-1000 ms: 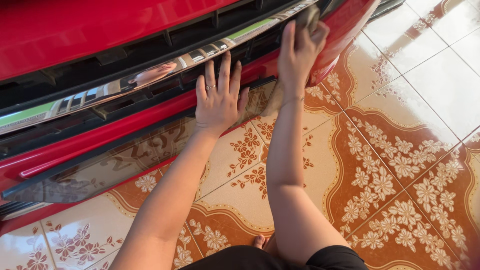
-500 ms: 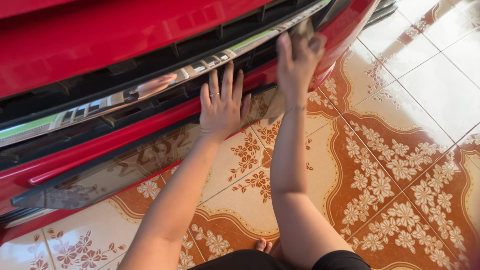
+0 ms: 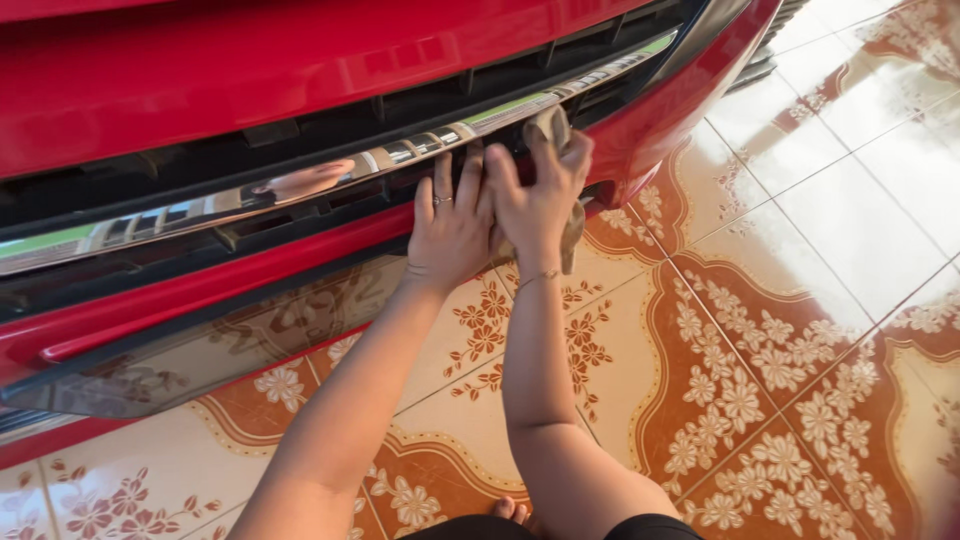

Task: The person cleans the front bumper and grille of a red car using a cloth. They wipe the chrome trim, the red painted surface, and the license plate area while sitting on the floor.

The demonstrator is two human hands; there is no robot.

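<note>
My right hand (image 3: 540, 195) grips a grey-brown cloth (image 3: 572, 230) and presses it against the chrome strip (image 3: 300, 182) of a red car's front grille (image 3: 330, 120). My left hand (image 3: 452, 228) lies flat, fingers apart, on the red bumper (image 3: 200, 285) just below the strip. It wears a ring and touches the right hand's side. Part of the cloth hangs down below the right wrist.
A glossy black lower lip (image 3: 150, 360) runs under the bumper and mirrors the floor. The floor (image 3: 760, 340) is shiny tile with orange and white flower patterns. My toes (image 3: 505, 510) show at the bottom edge.
My right hand has slid left along the chrome strip with the cloth and now sits against the left hand. The left hand has stayed on the bumper.
</note>
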